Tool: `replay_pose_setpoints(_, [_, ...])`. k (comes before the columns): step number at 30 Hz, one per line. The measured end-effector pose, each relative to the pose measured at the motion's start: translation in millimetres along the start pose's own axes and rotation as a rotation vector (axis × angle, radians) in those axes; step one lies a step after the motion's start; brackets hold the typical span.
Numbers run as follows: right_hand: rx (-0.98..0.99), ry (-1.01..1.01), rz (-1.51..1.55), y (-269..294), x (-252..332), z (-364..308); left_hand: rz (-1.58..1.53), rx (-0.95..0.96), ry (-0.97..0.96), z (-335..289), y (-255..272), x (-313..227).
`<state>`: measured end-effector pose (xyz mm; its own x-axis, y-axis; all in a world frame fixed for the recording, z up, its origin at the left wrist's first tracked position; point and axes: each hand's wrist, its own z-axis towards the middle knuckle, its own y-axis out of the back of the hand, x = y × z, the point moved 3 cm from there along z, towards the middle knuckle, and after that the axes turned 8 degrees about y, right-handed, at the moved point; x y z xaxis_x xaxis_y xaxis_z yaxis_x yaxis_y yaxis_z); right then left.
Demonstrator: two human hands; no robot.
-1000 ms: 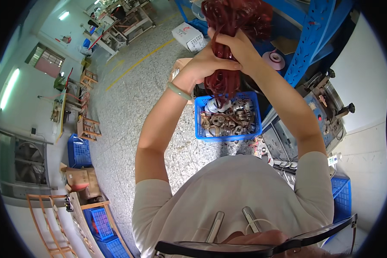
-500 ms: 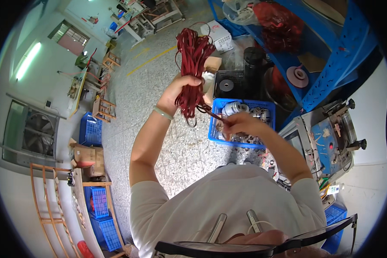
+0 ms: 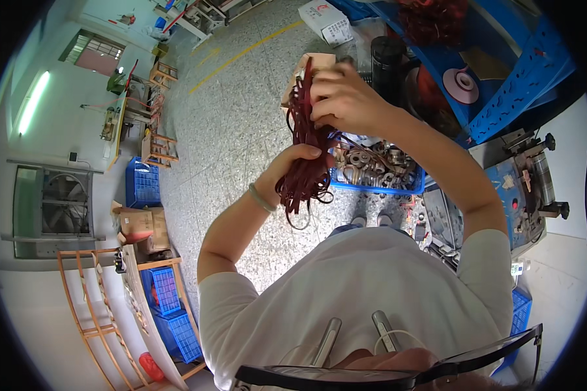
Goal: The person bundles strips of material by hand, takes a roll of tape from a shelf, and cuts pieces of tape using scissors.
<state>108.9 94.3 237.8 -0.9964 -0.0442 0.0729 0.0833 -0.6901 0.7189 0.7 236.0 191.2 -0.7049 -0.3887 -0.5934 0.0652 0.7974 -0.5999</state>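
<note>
A long, looped bundle of dark red flat cord (image 3: pixel 304 186) hangs upright in front of me, its loose loops dangling at the bottom. My left hand (image 3: pixel 285 163) is wrapped round its lower half, thumb across the front. Higher up, my right hand (image 3: pixel 349 101) lies against the bundle's right side with curled fingers. Those fingers seem to grip cord at the top, though the fingertips are partly hidden. A thin dark strand runs from the bundle toward the right, over the blue basket (image 3: pixel 379 188).
The basket holds many metal rings and small parts. Behind the bundle stands an open cardboard box (image 3: pixel 321 60), with a white carton (image 3: pixel 324 23) farther back. At right are a blue perforated rack (image 3: pixel 522 98), a pink spool (image 3: pixel 460 85) and a machine (image 3: pixel 512 189).
My right hand has come up and left from above the basket to the upper part of the bundle. My left hand has lowered a little with the bundle and now grips its lower half.
</note>
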Motion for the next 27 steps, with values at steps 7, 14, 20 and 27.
replay_pose_setpoints(7, [-0.476,-1.119,1.024,-87,-28,-112,-0.216,0.261,-0.065,0,-11,11])
replay_pose_setpoints(14, [-0.300,-0.902,1.920,-148,50,-145,0.104,-0.263,0.053,-8,42,-29])
replay_pose_setpoints(20, [0.274,-0.509,0.201,-60,50,-73,1.050,-0.531,0.261,11,99,-52])
replay_pose_setpoints(27, [0.302,-0.219,0.602,-49,-48,10,1.902,0.025,0.227,25,27,-30])
